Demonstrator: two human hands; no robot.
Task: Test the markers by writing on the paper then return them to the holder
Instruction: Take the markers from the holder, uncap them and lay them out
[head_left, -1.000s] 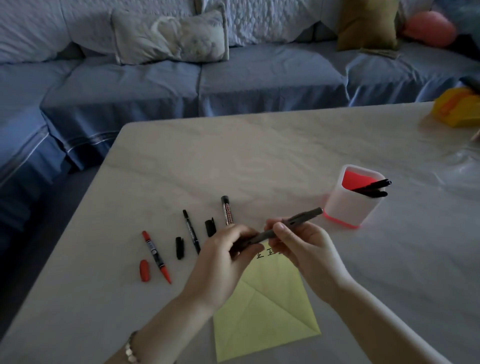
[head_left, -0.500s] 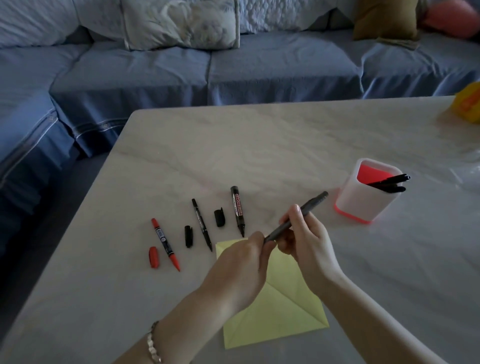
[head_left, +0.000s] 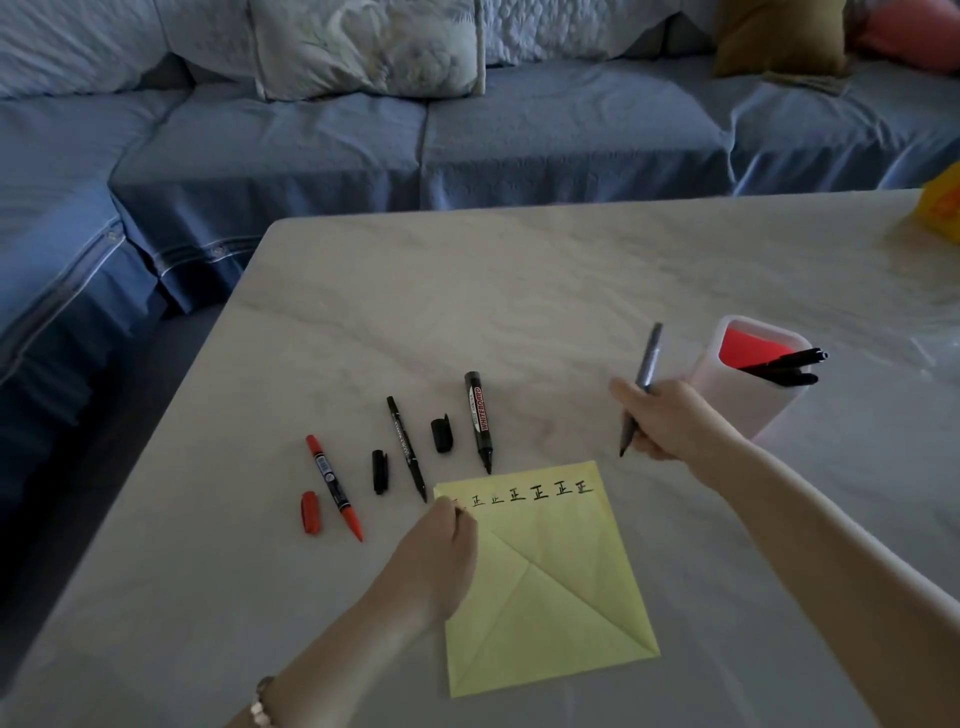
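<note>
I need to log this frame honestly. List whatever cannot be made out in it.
- Head view: whatever the left hand holds is hidden by its closed fingers.
- First mark on the yellow paper is covered by that hand.
- Label print on the markers on the table is too small to read.
- Yellow object is cut off by the right edge.
- Lower part of the holder is hidden by the right hand, which holds a pen.

Right hand (head_left: 670, 421) at centre right, fingers curled in a grip; left hand (head_left: 436, 556) at lower centre, fingers pinched closed.
</note>
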